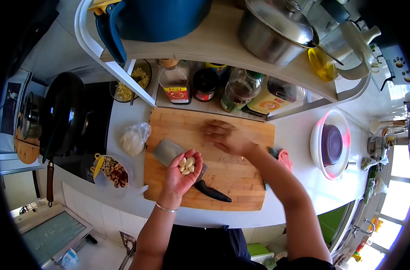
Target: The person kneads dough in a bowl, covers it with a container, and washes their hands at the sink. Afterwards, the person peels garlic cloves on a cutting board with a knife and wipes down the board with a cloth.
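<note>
My left hand, palm up and cupped, holds several peeled garlic cloves. Under that hand, a cleaver with a grey blade and black handle lies on the wooden cutting board; the palm hides part of its blade. My right hand is over the far middle of the board, palm down, with its fingers stretched out and somewhat blurred. Nothing shows in its grasp. Small pale bits lie on the board near the right wrist.
A plastic bag and a bowl of chopped food sit left of the board. Behind it, bottles stand beneath a shelf. At right are a pink cloth and a white basin. A stove is farther left.
</note>
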`<state>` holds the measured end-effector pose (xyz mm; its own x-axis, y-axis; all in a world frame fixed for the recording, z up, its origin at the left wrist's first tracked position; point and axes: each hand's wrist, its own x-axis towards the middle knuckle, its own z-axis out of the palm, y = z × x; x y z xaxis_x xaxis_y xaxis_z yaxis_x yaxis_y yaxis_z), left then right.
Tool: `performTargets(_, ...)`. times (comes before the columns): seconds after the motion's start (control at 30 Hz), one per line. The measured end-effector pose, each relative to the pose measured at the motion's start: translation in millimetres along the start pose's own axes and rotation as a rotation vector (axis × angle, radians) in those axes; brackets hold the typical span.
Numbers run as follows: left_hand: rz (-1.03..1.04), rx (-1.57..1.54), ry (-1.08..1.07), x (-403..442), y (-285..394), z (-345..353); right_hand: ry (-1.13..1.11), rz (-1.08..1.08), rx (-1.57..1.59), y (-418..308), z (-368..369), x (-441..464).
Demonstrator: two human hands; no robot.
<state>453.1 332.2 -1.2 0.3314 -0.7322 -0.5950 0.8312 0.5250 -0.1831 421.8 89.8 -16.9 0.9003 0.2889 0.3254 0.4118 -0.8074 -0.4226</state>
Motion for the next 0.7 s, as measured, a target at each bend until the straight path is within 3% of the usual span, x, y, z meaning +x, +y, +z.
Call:
performTargets(0.07, 0.004, 0.023, -0.008, -6.0, 1.1, -0.5, -0.155, -0.111, 0.014, 6.9, -11.2, -16.5)
performTargets(0.27, -0.011, 0.015, 0.008, -9.4, -9.6, 7.5, -0.233, -0.112, -0.168, -7.2, -17.6, -72.4)
performTargets(0.4, -0.028, 0.039, 0.009, -4.6, -17.7, 8.2, -0.114, -0.268, -0.25, -8.0, -7.9, -80.8)
performTargets(0.5, -0.032, 0.033, 0.041, -2.0, -25.3, 9.4, -0.088, -0.206, -0.26, -6.7, -13.1, -73.7)
performTargets(0.57, 0.001, 0.072, 0.052, 2.4, -31.8, 13.6, 0.03, 0.081, -0.197, -5.8, -13.3, -67.3)
performTargets(0.7, 0.011, 0.116, 0.044, 16.7, -44.6, 12.3, 0.154, 0.254, -0.129, -16.9, -6.6, -60.7)
